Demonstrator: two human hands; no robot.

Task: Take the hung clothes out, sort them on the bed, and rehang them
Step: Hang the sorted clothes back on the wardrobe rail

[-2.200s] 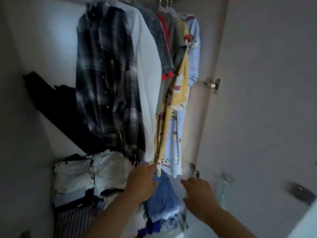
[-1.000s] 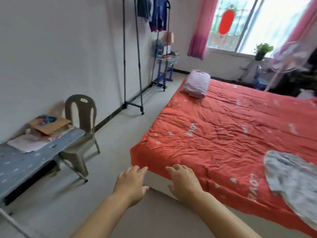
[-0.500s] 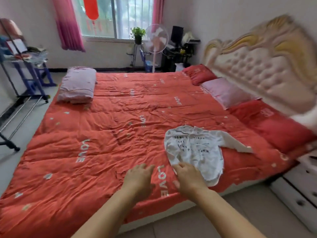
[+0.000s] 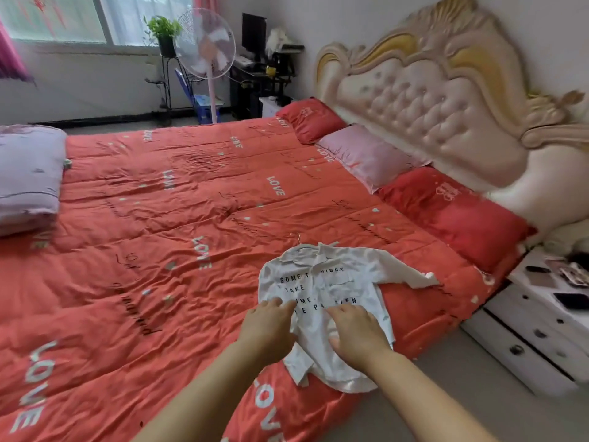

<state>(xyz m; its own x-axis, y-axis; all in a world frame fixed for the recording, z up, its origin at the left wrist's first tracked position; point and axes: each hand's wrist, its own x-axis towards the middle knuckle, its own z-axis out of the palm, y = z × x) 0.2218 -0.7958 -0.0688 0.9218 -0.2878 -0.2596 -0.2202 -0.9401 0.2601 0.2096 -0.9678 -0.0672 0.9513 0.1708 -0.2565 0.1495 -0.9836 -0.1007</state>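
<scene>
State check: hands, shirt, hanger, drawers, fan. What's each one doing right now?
White shirt: flat on the red quilt, front up, one sleeve spread out.
Hanger: inside the shirt, hook showing above the collar.
Left hand: open, fingers at the shirt's edge.
Right hand: open, resting on the shirt's lower half.
Nightstand drawers: shut.
Fan: cannot tell if running.

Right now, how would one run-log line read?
step: sorting | left hand: open, on white printed shirt | right hand: open, on shirt | shirt: flat on red quilt, hanger in collar
</scene>
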